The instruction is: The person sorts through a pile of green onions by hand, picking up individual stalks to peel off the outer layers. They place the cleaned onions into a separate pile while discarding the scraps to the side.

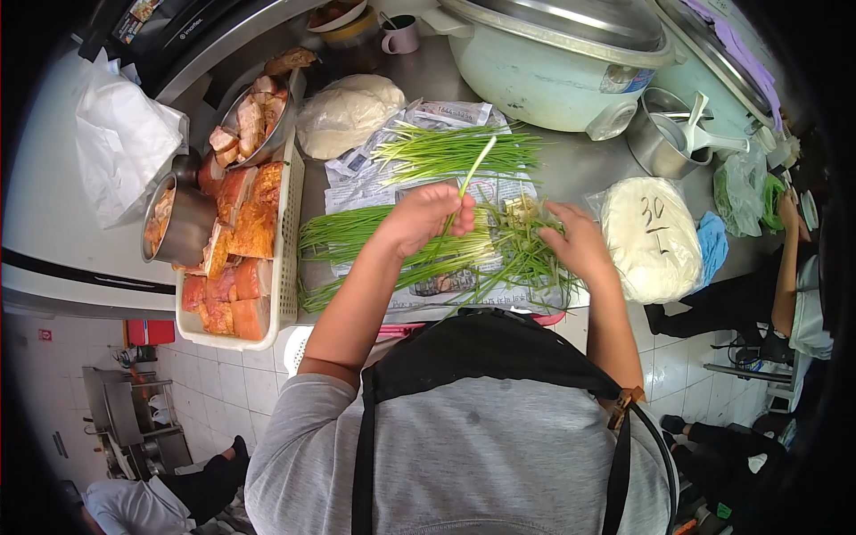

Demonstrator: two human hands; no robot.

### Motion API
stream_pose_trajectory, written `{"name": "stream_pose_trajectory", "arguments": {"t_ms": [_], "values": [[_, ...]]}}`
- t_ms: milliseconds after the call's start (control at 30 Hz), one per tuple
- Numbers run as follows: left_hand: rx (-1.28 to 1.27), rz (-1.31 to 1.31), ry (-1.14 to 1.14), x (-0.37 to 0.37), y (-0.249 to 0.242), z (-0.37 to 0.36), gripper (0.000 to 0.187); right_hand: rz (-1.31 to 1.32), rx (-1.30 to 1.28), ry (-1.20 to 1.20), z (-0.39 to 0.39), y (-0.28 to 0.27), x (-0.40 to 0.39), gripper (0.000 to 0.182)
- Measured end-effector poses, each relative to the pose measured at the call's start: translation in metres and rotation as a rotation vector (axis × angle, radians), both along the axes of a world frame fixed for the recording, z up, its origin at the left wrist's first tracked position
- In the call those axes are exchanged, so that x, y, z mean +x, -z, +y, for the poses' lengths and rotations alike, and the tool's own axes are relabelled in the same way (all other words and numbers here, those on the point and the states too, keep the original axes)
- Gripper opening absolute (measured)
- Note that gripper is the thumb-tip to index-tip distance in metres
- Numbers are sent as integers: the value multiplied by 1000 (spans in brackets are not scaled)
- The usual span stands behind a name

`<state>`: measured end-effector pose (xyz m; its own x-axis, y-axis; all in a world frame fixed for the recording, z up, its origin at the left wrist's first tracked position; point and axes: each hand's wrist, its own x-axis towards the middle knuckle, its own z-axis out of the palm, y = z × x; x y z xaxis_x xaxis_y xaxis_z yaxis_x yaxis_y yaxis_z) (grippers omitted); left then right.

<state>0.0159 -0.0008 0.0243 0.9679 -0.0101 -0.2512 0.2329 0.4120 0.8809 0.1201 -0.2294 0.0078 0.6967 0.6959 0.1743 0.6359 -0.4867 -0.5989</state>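
My left hand (434,214) is closed around a spring onion (481,163), its pale end pointing up and to the right. Below that hand lies a loose bunch of spring onions (352,232) on newspaper (354,183). A second bunch (455,153) is laid out farther back on the same paper. My right hand (581,241) hovers at or touches a heap of green trimmings and roots (526,259); its thumb and fingers are apart, and nothing is seen in its grip.
On the left stands a white basket (287,241) of browned meat pieces, with metal bowls (183,223) of meat. A bag of dough (349,114) and a large lidded pot (553,80) are behind. To the right sits a bag marked 30 (649,239). Other people are nearby.
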Motion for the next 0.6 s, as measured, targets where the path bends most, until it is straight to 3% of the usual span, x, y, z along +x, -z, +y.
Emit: {"name": "stream_pose_trajectory", "arguments": {"t_ms": [33,100,167,300,400,500,567,600], "values": [[-36,-16,-35,6,-8,-4,14,101,128,-27,9,5,-4,37],[-139,-59,-84,17,-16,-9,14,646,358,-185,35,5,-19,39],[-273,-126,-102,29,-21,-12,15,880,586,-319,59,3,-39,33],[-273,-234,-304,39,-31,-2,15,1399,673,-309,72,10,-51,21],[-252,-216,-441,35,-27,29,15,1273,601,-153,60,21,-41,20],[-352,-189,-465,34,-20,19,10,916,500,69,49,23,-17,9],[-427,-178,-521,40,-8,12,9,851,573,200,43,18,0,10],[-477,-167,-599,46,-3,10,10,599,554,239,36,12,4,12]]}}
